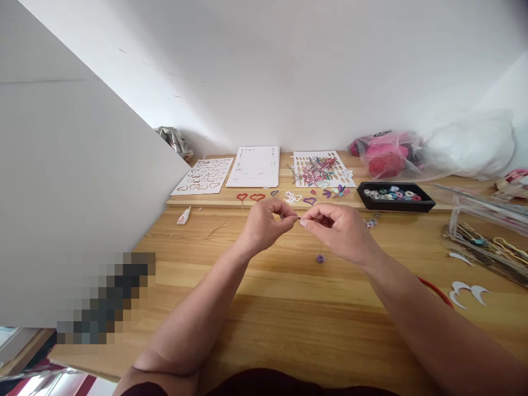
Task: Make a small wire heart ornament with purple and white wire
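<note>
My left hand (264, 223) and my right hand (338, 228) meet above the middle of a wooden table (289, 308). Both pinch a tiny thin piece (297, 219) between their fingertips; it is too small to name. A small purple coil (320, 258) lies on the table just under my right hand. Behind my hands lie red wire hearts (250, 196), a purple heart (309, 201) and other small coloured shapes.
Three white template sheets (254, 166) lie at the back, the right one covered in coloured pieces. A black tray (395, 197) of small rings sits at back right, plastic bags (391, 154) behind it. A glue tube (183, 215) lies left, a clear box (487, 231) and white cutouts (468, 291) right.
</note>
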### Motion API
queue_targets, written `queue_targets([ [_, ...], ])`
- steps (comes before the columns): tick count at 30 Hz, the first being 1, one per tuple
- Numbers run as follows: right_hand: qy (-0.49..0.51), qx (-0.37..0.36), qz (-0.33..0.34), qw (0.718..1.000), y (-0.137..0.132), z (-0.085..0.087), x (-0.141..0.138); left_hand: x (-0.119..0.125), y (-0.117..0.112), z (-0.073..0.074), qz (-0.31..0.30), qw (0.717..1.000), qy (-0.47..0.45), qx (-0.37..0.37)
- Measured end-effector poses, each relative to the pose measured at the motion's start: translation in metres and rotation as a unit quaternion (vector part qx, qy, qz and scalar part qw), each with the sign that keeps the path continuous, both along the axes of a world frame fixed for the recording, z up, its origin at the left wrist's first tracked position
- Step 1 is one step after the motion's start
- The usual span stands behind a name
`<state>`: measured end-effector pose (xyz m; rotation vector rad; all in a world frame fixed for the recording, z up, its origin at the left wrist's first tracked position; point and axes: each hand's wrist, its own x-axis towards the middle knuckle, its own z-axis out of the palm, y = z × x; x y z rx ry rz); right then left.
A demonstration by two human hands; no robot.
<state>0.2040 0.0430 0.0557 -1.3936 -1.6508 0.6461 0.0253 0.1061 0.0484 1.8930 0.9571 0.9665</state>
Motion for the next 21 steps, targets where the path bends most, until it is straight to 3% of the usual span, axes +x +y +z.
queue_targets([
  [6,-0.016,0.000,0.008,1.000,0.003,0.005,0.012,-0.005,-0.005,0.008,-0.104,0.994,0.023,-0.039],
  [11,0.117,-0.079,0.047,0.989,0.016,-0.004,0.021,-0.005,-0.005,0.009,-0.138,0.979,-0.049,-0.141],
  [15,0.178,-0.121,0.051,0.975,0.018,-0.011,0.016,0.000,-0.002,0.006,-0.091,0.970,-0.125,-0.186],
  [21,0.096,-0.075,0.050,0.991,0.009,-0.010,0.002,0.004,0.001,-0.001,0.003,0.983,-0.130,-0.130],
])
